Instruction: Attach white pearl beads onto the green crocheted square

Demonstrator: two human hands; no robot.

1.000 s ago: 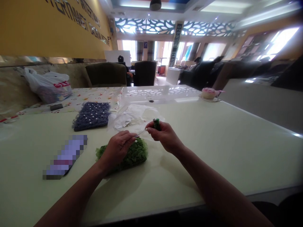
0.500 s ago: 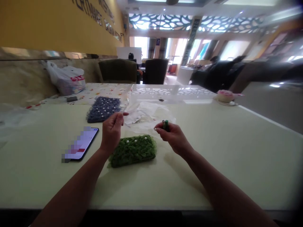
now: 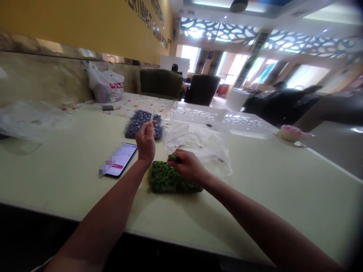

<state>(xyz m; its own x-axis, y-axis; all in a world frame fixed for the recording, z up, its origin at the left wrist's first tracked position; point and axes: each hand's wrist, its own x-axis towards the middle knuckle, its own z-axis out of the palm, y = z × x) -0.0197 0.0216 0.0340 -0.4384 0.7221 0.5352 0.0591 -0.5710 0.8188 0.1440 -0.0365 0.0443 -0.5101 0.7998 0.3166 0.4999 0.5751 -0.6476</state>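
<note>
Pale surface [image 3: 255, 192] bears the green ruffled piece [image 3: 163, 180], right hand [image 3: 189, 165] over its far side, left hand [image 3: 146, 142] apart, fingers curled round a green cylinder [image 3: 175, 159] (right) and pinching a thin pale stick [image 3: 152, 115] (left), best kept steady and clear of the piece.

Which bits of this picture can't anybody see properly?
All in the head view:
- The top right of the green frilly piece: covered by the right hand.
- Most of the green object: wrapped in that hand.
- The lower end of the thin pale stick: hidden in the left hand.
- Part of the phone: blurred into blocks.
- Some wall lettering: cut off by the top edge.
</note>
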